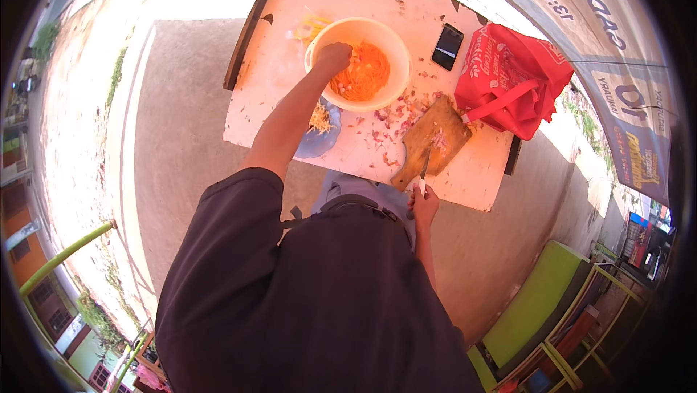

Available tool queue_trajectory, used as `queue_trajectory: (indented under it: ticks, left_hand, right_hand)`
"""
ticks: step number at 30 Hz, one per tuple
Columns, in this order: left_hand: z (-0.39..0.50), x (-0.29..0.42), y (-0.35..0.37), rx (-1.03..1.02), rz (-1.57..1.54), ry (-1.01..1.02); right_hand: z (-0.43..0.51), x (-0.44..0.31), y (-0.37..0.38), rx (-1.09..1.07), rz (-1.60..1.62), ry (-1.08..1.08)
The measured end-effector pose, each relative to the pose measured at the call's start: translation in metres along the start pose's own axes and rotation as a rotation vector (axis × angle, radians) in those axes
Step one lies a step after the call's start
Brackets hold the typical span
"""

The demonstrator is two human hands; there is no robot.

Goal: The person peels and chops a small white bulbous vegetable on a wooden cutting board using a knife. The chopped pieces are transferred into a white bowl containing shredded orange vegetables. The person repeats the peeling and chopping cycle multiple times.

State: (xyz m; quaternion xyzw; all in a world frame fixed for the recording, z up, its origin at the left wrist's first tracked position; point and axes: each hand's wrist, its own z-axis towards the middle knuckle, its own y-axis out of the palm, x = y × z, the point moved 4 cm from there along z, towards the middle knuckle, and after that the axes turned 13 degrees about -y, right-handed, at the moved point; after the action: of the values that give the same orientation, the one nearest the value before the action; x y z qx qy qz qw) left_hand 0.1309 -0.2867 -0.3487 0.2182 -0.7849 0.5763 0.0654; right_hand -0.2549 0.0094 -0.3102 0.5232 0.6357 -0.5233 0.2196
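My left hand (335, 59) is over the left inside of a pale plastic bowl (402, 66), its fingers bunched above shredded orange vegetable (367, 74); whether it holds anything is hidden. Pale bits lie among the shreds. Near the table's front edge, my right hand (425, 205) grips the light handle of a kitchen knife (426, 167), whose blade reaches over a wooden cutting board (414, 148). Chopped reddish pieces (439, 141) lie on the board. A bluish plastic bag (321, 145) with pale yellow shreds (320, 119) is beside the bowl, under my left forearm.
Reddish peelings (389, 112) are scattered on the worn white table (348, 0) between bowl and board. A smartphone (447, 47) and a red fabric bag (509, 79) are at the right. Yellow material (311, 28) lies behind the bowl. A green padded seat (536, 300) stands at lower right.
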Motion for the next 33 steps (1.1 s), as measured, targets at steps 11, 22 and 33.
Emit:
queue_trajectory:
  ticks: [11,22,33]
  left_hand:
    - [0.002,-0.002,0.0,-0.011,-0.246,-0.08]
    - [-0.003,0.011,0.01,0.094,-0.243,-0.089]
    - [-0.021,0.001,-0.018,0.243,-0.189,-0.129]
  right_hand:
    - [-0.008,0.012,0.004,-0.037,0.022,0.033]
    - [-0.012,0.008,0.001,-0.011,0.091,-0.028]
    - [-0.008,0.007,-0.009,-0.024,0.146,-0.064]
